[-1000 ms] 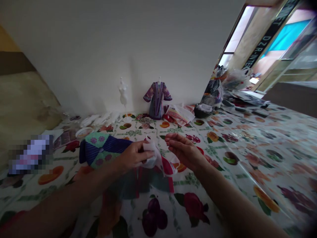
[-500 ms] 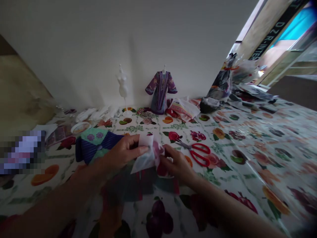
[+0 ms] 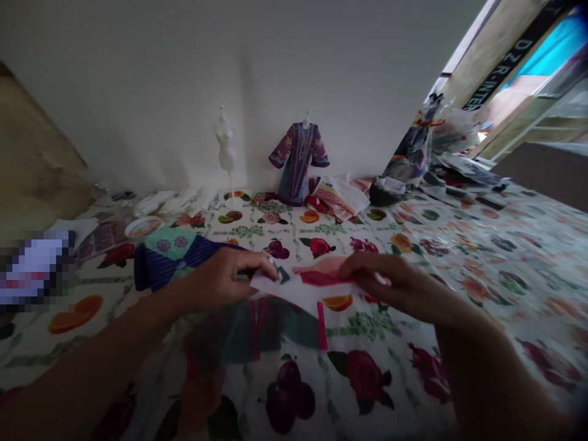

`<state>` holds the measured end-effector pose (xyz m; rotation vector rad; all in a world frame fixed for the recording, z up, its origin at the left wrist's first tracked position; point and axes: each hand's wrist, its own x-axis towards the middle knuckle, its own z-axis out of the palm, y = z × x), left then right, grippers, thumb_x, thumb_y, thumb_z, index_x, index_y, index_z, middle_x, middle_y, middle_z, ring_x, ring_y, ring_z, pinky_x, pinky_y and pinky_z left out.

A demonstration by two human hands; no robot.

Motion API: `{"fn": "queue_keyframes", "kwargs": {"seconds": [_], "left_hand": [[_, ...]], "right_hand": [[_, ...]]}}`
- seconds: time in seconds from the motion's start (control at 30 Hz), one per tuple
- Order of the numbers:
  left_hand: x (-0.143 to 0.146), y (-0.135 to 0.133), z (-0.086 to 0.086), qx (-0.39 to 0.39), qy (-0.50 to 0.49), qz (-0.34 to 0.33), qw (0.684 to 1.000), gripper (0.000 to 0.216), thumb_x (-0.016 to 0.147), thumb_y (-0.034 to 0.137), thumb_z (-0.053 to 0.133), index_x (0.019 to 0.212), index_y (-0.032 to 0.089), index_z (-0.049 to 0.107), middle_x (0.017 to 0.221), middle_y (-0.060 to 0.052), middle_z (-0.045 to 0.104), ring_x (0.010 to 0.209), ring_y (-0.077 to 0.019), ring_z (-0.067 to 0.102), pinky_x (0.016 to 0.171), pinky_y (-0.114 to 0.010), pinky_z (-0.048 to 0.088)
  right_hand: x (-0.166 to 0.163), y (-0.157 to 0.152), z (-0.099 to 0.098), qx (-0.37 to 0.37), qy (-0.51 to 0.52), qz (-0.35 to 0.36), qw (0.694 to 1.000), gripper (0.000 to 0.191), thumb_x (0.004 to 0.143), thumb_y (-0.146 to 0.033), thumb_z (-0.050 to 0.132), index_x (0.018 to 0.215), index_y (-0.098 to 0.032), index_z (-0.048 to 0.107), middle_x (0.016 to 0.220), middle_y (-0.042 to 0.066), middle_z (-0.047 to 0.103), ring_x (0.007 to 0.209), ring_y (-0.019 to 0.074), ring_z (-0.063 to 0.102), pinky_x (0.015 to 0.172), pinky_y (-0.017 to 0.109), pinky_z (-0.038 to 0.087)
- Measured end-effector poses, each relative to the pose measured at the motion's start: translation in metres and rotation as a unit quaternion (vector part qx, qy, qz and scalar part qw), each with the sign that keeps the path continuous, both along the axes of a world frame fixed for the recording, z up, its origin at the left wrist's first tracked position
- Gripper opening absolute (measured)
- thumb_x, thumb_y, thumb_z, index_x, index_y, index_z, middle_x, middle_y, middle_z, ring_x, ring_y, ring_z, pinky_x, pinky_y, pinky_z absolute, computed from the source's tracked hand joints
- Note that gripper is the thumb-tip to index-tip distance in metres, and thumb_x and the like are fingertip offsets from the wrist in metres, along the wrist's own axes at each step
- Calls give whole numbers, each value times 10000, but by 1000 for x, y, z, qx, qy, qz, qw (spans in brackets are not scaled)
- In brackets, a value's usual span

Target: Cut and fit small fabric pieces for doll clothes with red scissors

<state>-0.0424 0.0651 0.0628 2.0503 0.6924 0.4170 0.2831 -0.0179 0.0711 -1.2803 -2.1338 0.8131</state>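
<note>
Rn, gripping 1 printed cloth (image 3: pixel 305 286), white w/ pink, at 2 ends & holding it up over 1 fruit-&-flower tablecloth (image 3: pixel 376 416). Pinching its L end btwn thumb & fingers of L hand (image 3: pixel 225 272); closed on its R end w/ fingers of R hand (image 3: pixel 390 278), thumb partly hidden. On near side of printed cloth: 1 teal pc (image 3: pixel 271 334) w/ red strips; can't tell if touching. Left of printed cloth, by L hand: 1 blue-&-green garment (image 3: pixel 172 257). Well behind printed cloth: 1 bare white mannequin (image 3: pixel 226 147) & 1 purple robe (image 3: pixel 297 162), both upright. Behind & right of printed cloth: 1 tied plastic bag (image 3: pixel 418 144), approx.; can't count the rest of that pile.
</note>
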Motion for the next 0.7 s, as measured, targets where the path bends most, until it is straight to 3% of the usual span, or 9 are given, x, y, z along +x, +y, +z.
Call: {"fn": "queue_keyframes", "kwargs": {"seconds": [0.03,0.1,0.27,0.43,0.53,0.6,0.7], "left_hand": [[2,0,-2,-9,46,-36,998,257,847,199,649,1071,229,771,1115,-38,772,985,-211,711,832,-263,509],[6,1,-5,-17,114,-72,991,328,863,195,611,1155,228,754,1178,-54,759,1033,-234,709,856,-283,507],[9,-4,-8,24,128,-96,987,390,932,290,575,1307,266,677,1303,-72,703,1142,-263,672,914,-315,498],[6,-15,1,29,27,-145,989,353,934,211,563,1268,223,676,1235,-68,720,1092,-228,670,991,-331,473],[8,-19,-1,-28,-36,-147,988,233,962,237,561,1127,203,722,1098,-39,747,985,-190,684,983,-317,472],[11,-19,-6,-61,-65,-136,987,209,974,273,559,1045,199,742,1019,-29,752,942,-183,686,958,-315,479],[15,-20,-13,-74,-83,-110,988,242,968,343,569,944,203,764,886,-30,750,866,-189,682,929,-334,486]], "right_hand": [[5,1,0,-60,-28,48,997,192,984,-321,566,1086,-244,709,1012,59,732,879,206,685,744,300,529],[9,5,-6,-132,-64,64,987,262,991,-393,559,1145,-237,700,1033,75,743,891,221,698,754,314,542],[-7,16,-31,-117,-83,-20,989,306,982,-474,560,1127,-232,679,1008,79,742,879,234,701,757,348,542],[-35,19,-47,-55,51,-101,992,390,989,-545,544,1223,-242,619,1243,107,679,1117,269,653,910,394,540],[-46,19,-52,-84,143,-90,982,443,1024,-593,444,1272,-260,598,1343,89,630,1228,264,598,1035,418,485],[-50,19,-55,-130,195,-58,970,457,1019,-630,420,1220,-273,623,1304,66,642,1191,247,611,1031,406,488],[-55,19,-58,-203,256,1,945,398,964,-626,546,1066,-258,657,1035,28,674,976,201,649,856,331,552]]}}
